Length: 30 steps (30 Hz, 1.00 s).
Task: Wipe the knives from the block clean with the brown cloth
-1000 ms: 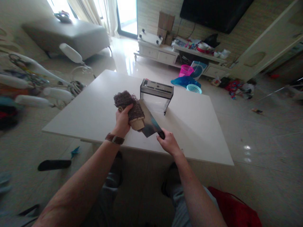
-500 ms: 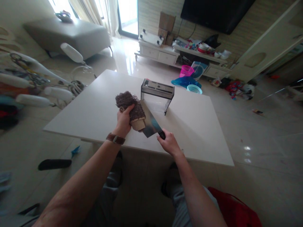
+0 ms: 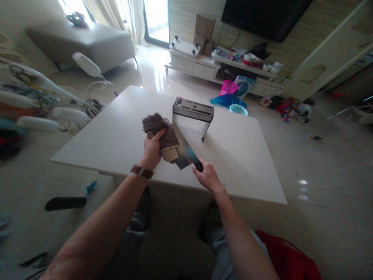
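My left hand [image 3: 152, 149] is closed around a dark brown, shaggy cloth [image 3: 159, 127], its thumb across the top. A tan, stiff-looking piece [image 3: 170, 154] sticks out at the cloth's lower end; I cannot tell whether it is part of it. In my right hand [image 3: 209, 175] is the black handle of a cleaver [image 3: 186, 152]. The broad blade slants up and left, its side against or just behind the cloth. Beyond the blade, a knife block [image 3: 193, 109] with a slotted dark top and clear-looking sides stands on the white table [image 3: 239, 159].
Across the room, a pink basket [image 3: 229, 87], a blue plastic bag [image 3: 225, 101] and a light-green basket [image 3: 239, 109] sit on the floor. White chair-like frames [image 3: 87, 65] crowd the left side. A red bag [image 3: 288, 256] lies at lower right.
The view has shifted very slightly. Both hands, the cloth and the cleaver stay in nearly the same position.
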Motion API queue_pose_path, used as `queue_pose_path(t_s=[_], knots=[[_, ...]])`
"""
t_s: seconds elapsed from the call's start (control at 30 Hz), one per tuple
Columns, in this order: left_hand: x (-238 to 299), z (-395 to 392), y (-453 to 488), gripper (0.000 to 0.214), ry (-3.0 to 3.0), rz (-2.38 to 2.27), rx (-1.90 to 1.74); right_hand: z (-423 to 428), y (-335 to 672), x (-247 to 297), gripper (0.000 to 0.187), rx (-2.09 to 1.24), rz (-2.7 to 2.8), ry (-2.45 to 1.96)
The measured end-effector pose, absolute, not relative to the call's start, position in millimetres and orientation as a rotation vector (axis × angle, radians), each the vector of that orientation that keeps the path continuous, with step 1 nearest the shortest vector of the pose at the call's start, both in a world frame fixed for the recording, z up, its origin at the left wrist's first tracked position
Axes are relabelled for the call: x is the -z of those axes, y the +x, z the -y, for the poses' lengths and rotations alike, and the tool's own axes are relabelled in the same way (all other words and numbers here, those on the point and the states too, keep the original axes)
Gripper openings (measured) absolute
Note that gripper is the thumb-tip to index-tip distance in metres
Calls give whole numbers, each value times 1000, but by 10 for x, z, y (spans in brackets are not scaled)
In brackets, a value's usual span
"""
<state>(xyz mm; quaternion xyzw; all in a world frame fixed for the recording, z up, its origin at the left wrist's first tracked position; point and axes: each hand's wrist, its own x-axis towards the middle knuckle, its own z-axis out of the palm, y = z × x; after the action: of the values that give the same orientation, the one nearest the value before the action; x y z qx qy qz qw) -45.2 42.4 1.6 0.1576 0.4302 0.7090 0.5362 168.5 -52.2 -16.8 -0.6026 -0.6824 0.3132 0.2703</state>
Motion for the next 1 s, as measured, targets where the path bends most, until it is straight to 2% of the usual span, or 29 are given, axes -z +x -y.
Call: queue_pose_path(t_s=[1.0], knots=[[-22, -389, -407, 33, 377, -1061, -1659, 525, 1667, 164, 14, -821, 1824, -1640]])
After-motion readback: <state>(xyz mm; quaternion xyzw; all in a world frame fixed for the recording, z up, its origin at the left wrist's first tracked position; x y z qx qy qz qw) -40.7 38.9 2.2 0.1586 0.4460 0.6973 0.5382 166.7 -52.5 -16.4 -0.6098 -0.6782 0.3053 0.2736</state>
